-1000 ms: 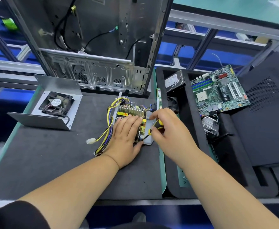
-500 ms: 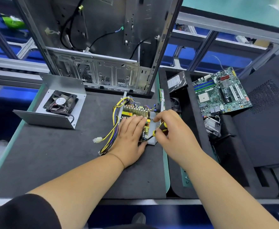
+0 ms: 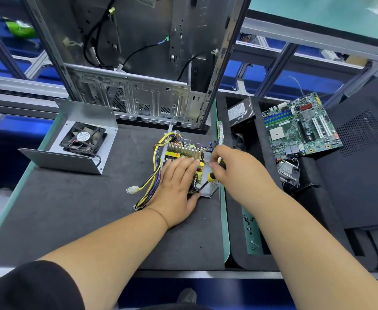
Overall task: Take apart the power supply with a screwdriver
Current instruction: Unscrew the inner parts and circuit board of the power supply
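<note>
The power supply [image 3: 184, 163] is seen opened on the dark tabletop [image 3: 76, 206]: its circuit board with the heat sink and the yellow and purple wire bundle [image 3: 153, 175] is uncovered, but it sits yet in the metal base. It is pressed down by the left hand [image 3: 176, 187], which lies flat on the board with the fingers almost straight. Just to the right of this hand, the screwdriver [image 3: 212, 175], with a yellow and black handle, is gripped by the right hand [image 3: 235, 170], whose fingers are curled round it; the tip is directed down at the near corner of the board. Which screw is touched cannot be told.

The cover [image 3: 71, 162] with the fan [image 3: 83, 140] is already removed and is placed well to the left of the left hand. It is judged that the board screws are left to be loosened before the board can be lifted out.

Beyond the hands the empty computer case [image 3: 138, 63] is standing, and to the right of the right hand a motherboard [image 3: 299, 126] is laid.
</note>
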{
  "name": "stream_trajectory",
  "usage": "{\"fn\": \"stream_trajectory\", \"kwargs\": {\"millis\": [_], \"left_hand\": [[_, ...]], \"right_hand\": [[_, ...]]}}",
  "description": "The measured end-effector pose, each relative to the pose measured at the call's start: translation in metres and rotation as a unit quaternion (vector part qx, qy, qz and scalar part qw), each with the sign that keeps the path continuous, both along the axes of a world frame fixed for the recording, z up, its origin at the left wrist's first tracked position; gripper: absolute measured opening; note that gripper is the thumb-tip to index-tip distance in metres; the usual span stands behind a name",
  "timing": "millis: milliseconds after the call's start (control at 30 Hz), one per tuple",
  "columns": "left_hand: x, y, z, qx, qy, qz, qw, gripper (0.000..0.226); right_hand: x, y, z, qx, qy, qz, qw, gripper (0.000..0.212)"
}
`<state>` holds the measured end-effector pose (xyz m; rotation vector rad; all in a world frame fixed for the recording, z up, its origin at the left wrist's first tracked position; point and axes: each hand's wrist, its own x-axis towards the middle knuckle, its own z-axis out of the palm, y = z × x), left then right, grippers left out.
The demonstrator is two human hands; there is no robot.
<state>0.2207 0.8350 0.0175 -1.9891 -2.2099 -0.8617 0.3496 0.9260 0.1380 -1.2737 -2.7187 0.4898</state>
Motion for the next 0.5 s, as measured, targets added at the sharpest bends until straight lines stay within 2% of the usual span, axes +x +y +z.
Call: {"fn": "stream_trajectory", "kwargs": {"millis": [100, 500], "left_hand": [[0.000, 0.000, 0.000, -0.004, 0.003, 0.000, 1.000, 0.083], [0.001, 0.000, 0.001, -0.005, 0.006, 0.003, 1.000, 0.081]], "right_hand": [[0.002, 0.002, 0.006, -0.032, -0.002, 0.040, 0.999, 0.008], [-0.004, -0.001, 0.017, -0.049, -0.026, 0.158, 0.986, 0.012]]}}
